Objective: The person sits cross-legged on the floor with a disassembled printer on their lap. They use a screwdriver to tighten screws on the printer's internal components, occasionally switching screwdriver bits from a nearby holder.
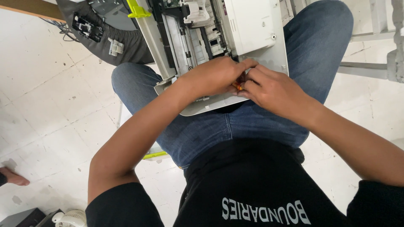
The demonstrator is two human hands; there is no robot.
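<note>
Resting across both denim-clad knees: an opened white printer (252, 29), inner parts exposed. Left hand (214, 75) curled at its near edge, fingers pressed together over a small orange-red piece (238, 86). Right hand (273, 90) meeting it, fingers pinching the same piece. Seemingly mid-fiddling; next calls for steady fingertip control.

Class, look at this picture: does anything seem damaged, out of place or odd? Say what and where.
The white plastic printer resting on the person's lap is opened up, its inner rails and rollers bare. Loose black and white parts lie on a dark grey cloth on the floor. Both hands, left hand and right hand, pinch a small orange item.
</note>
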